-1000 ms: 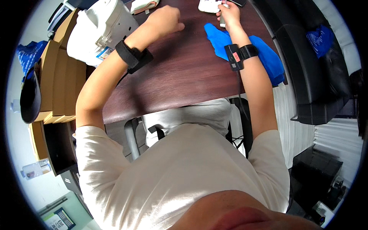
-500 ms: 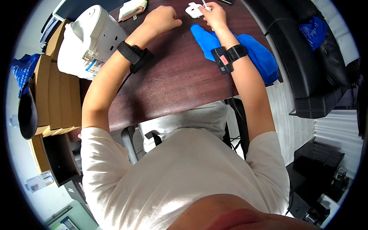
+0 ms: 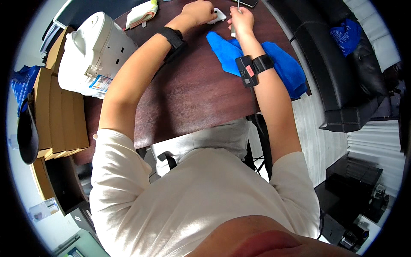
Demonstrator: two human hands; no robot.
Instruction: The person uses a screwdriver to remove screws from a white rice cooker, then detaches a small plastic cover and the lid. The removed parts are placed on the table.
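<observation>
Here right hand fingers pinch a thin tool.

The scene is evenly and brightly lit by soft, diffuse indoor light, with no hard shadows. The dark brown leather-grained tabletop carries a faint pale sheen just below the fingers, while the glossy white plastic appliance well to their left shows mild glare on its lid. Fisheye distortion bends straight edges strongly toward the black circular rim. The forearms are fairly sharp; the pale shirt and the blurred pinkish shape at the bottom edge are out of focus.
</observation>
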